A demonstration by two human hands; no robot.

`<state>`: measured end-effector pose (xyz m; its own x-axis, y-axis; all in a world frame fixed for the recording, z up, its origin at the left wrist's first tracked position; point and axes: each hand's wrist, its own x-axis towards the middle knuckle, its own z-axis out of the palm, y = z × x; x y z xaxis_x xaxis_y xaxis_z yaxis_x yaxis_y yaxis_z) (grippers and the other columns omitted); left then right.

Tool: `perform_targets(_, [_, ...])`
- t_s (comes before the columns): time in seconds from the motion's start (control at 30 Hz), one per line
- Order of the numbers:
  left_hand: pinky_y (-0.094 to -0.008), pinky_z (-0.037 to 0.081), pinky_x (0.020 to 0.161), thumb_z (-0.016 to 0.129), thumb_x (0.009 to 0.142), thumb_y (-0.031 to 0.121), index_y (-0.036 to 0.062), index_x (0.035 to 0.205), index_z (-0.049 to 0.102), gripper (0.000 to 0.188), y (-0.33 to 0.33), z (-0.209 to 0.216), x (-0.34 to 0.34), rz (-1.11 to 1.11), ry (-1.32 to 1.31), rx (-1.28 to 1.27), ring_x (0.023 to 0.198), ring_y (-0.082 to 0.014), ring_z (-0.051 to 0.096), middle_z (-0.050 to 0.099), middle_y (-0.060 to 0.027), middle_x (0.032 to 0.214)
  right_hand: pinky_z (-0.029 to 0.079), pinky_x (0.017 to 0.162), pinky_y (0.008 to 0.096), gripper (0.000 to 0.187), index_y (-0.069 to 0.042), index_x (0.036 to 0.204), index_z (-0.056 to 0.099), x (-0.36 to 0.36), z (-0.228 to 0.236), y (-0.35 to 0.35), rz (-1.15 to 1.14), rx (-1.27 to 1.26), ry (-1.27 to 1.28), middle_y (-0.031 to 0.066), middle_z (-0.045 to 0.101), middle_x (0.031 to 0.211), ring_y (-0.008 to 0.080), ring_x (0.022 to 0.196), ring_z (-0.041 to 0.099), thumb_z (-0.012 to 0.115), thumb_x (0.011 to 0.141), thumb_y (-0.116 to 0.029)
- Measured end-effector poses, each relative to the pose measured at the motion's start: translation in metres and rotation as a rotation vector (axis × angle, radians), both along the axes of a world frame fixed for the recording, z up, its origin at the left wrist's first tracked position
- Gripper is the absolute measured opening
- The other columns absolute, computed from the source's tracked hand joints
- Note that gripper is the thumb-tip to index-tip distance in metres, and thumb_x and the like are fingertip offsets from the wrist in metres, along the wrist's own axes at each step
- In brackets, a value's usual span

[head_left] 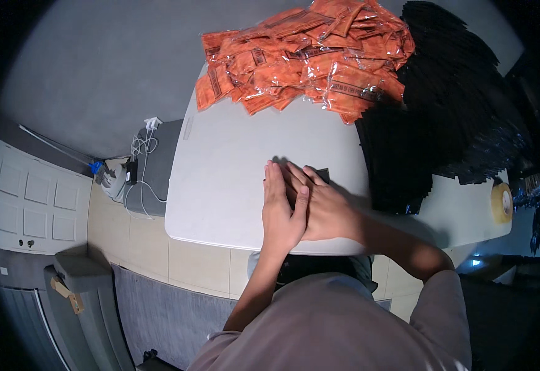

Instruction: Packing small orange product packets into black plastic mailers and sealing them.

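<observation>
My left hand [282,207] and my right hand [327,209] are together low over the near part of the white folding table [220,185]. The left one has its fingers stretched out and lies along the side of the right one. Flat fingers on my right hand point away from me and to the left. A corner of a flat black piece [324,175] peeks out beside the right fingertips; my hands cover the rest, so its kind cannot be made out.
Orange pieces in clear plastic sleeves [307,62] are heaped at the table's far side. Layered black pieces [443,111] pile up on the right. A tape roll [502,203] sits at the right edge. White cables [143,148] hang by a grey bench at left.
</observation>
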<state>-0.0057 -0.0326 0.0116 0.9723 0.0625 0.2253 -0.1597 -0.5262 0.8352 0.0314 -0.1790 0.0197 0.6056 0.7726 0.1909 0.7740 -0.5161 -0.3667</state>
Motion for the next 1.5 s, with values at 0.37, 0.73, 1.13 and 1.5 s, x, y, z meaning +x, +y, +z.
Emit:
perform_targets(0.37, [-0.0504,0.020,0.130,0.045,0.096,0.001,-0.0099,0.158,0.038,0.063,0.003,0.002,0.000,-0.006,-0.001,-0.138,0.156,-0.0465,0.032,0.037,-0.0348,0.163,0.017,0.131,0.0521,0.105,0.014,0.156,0.036,-0.038,0.001,-0.002,-0.192,-0.037,-0.037,0.0329,0.030,0.167,0.0427,0.161,0.019,0.070,0.090,-0.060])
perform_targets(0.73, [-0.0606,0.023,0.127,0.064,0.084,-0.003,-0.0083,0.156,0.044,0.076,0.003,0.006,-0.004,-0.271,-0.013,0.472,0.158,-0.0477,0.028,0.034,-0.0292,0.168,0.024,0.129,0.0502,0.081,0.011,0.153,0.044,-0.054,-0.003,-0.028,-0.359,-0.081,-0.168,0.0273,0.035,0.167,0.0400,0.159,0.029,0.067,0.097,-0.043])
perform_targets(1.13, [-0.0592,0.027,0.126,0.048,0.091,-0.004,-0.0016,0.156,0.049,0.065,0.019,0.005,-0.007,-0.343,-0.083,0.558,0.157,-0.0431,0.033,0.040,-0.0218,0.167,0.014,0.132,0.0493,0.083,0.010,0.156,0.040,-0.053,-0.017,-0.022,-0.368,-0.006,-0.164,0.0251,0.030,0.170,0.0392,0.161,0.022,0.057,0.103,-0.051])
perform_targets(1.5, [-0.0559,0.020,0.130,0.042,0.099,-0.002,0.0012,0.162,0.041,0.062,0.038,0.020,-0.003,-0.550,-0.014,0.629,0.159,-0.0398,0.031,0.039,-0.0210,0.168,0.021,0.129,0.0507,0.081,0.010,0.151,0.047,-0.061,-0.033,-0.024,-0.437,0.108,-0.305,0.0264,0.043,0.162,0.0375,0.157,0.032,0.062,0.100,-0.050])
